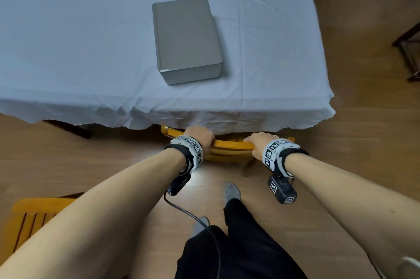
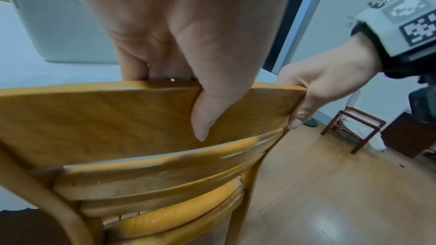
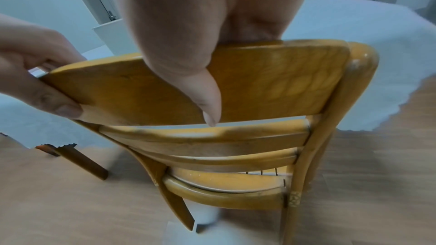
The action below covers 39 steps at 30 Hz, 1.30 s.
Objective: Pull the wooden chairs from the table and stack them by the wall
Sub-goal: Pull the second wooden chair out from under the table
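A: What does the head view give that the wrist views lack?

B: The whole counter, draped in a pale blue cloth, filling the upper frame, with a grey rectangular box lying on it near the middle. At lower left sits a second yellow slatted wooden chair.

A: And the wrist views?

B: The yellow-orange wooden chair with horizontal back slats seen close. It stands on the wooden floor, its seat tucked under the cloth's edge at the bottom centre of the counter. The head view shows only its top rail.

A: The hands?

B: The left hand and right hand both grip that top rail, fingers over the far side, thumbs pressed on the near face.
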Available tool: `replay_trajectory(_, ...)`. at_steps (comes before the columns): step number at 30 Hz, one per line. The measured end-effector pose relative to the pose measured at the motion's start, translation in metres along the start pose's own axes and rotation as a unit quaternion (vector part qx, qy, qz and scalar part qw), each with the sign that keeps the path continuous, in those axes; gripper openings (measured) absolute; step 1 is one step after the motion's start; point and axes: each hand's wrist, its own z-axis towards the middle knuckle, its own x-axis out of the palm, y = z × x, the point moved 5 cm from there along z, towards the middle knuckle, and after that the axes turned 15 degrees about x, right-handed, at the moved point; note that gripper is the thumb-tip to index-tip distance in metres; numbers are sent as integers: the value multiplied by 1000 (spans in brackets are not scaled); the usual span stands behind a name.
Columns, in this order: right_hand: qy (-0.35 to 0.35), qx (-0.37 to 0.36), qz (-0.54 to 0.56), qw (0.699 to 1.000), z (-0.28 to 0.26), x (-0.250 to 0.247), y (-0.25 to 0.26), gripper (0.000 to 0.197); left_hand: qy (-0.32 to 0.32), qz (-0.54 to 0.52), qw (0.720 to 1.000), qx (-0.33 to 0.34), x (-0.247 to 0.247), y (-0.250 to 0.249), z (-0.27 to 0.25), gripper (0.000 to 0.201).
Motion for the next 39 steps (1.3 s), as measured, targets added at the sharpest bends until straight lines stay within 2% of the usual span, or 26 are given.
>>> replay_trajectory(5, 15, 22, 15, 1000, -48, 63, 8, 63, 23, 42, 997, 60, 44, -32, -43, 17)
replay_trajectory(12, 32, 24, 15, 999, -126, 160, 29, 64, 69, 34, 994, 77, 115, -77, -120, 20)
replay_trajectory(18, 20, 12, 5, 1000, -189, 231, 32, 66, 60, 26, 996, 54, 170, -129, -184, 15)
replay_trajectory(27, 18, -29, -21, 999, -291, 358, 4, 62, 65, 11, 998, 19, 274, -248, -271, 21)
replay_trajectory(39, 44, -37, -54, 997, -400, 476, -23, 53, 74, 10, 996, 54, 366, -364, -356, 23)
